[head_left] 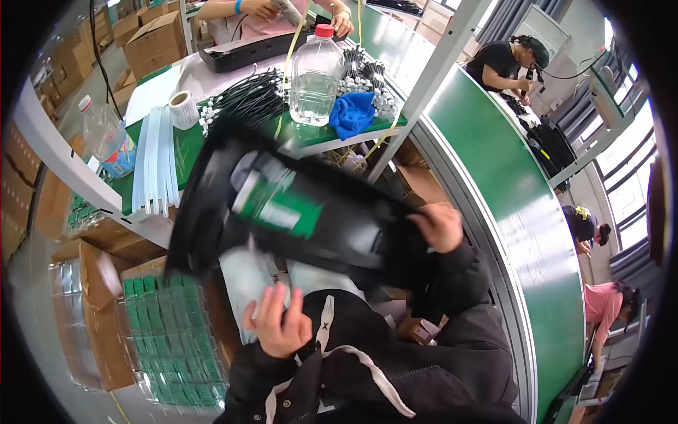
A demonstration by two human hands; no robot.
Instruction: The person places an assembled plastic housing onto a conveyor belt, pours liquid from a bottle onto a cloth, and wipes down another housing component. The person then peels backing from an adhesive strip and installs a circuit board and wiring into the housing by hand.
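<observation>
A long black plastic housing [346, 222], blurred by motion, is tilted in the air above my lap. A green circuit board [279, 205] with a white label shows inside it. My right hand [439, 227] grips the housing's right end, fingers bent over its edge. Below the housing's middle, my left hand [279, 321] is apart from it, fingers spread and nothing held. Beyond the housing, on the green bench, lie a bundle of black cables [247, 99], a clear bottle with a red cap [313, 81] and a blue cloth [352, 113].
Pale strips [155, 162] and a label roll [183, 110] lie at the bench's left. Below them stands a carton of green boards [169, 332]. A conveyor [487, 169] curves along the right. Across the bench a person's hands work at another black housing [247, 55]; more people are at right.
</observation>
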